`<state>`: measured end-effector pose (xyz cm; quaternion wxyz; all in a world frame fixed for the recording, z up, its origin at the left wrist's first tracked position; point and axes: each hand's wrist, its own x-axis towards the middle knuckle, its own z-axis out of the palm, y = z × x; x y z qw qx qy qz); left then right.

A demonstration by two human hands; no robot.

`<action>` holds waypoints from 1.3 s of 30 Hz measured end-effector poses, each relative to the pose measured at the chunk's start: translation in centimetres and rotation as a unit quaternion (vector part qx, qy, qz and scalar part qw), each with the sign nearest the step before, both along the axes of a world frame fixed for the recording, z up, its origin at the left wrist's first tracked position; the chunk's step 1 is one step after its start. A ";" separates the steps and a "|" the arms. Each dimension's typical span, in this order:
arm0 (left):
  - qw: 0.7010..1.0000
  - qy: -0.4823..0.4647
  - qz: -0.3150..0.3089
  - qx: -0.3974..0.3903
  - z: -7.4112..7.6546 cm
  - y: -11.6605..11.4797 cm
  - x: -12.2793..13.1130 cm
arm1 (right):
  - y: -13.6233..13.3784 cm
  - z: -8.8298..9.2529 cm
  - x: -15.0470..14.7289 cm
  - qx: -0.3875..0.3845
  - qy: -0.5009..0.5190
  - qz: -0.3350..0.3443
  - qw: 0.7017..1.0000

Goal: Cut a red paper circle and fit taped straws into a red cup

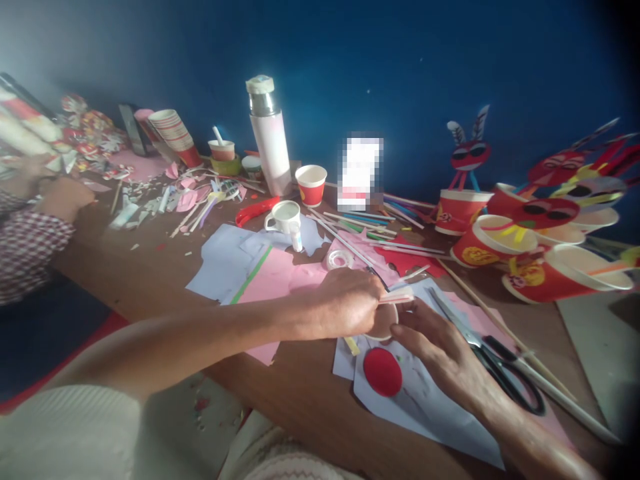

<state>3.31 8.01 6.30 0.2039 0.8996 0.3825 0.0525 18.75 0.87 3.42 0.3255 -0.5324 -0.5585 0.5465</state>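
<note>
A paper cup (384, 325) stands between my two hands, its round mouth partly covered by them. My left hand (350, 303) is closed at the cup's far left side, with thin pale-pink strips (396, 297) sticking out from its fingers over the mouth. On the right, my right hand (435, 341) curls its thumb and fingers at the cup's edge. Just below lies a red paper circle (383, 371) on white paper (420, 417). Black-handled scissors (493, 357) lie beside my right wrist. Behind my left hand is a roll of clear tape (339, 260).
A white mug (283, 217), a tall thermos (271, 143) and a red paper cup (311, 186) stand further back. Decorated cups (460, 212) with red paper figures crowd the right. Sticks and paper scraps (187, 200) litter the table. Another person's hand (65, 197) is at left.
</note>
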 end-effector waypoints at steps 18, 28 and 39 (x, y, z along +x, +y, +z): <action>0.995 0.073 0.009 -0.064 1.7 -0.1 0.5 | 0.1 -0.1 -0.3 -0.011 0.034 -0.013 0.999; 0.999 0.024 0.026 -0.028 -0.1 -0.2 -0.4 | 0.6 -0.9 1.3 0.078 -0.033 0.023 0.996; 0.995 0.066 0.040 -0.065 0.8 0.0 0.5 | 0.8 -3.3 0.9 0.283 -0.094 -0.011 0.954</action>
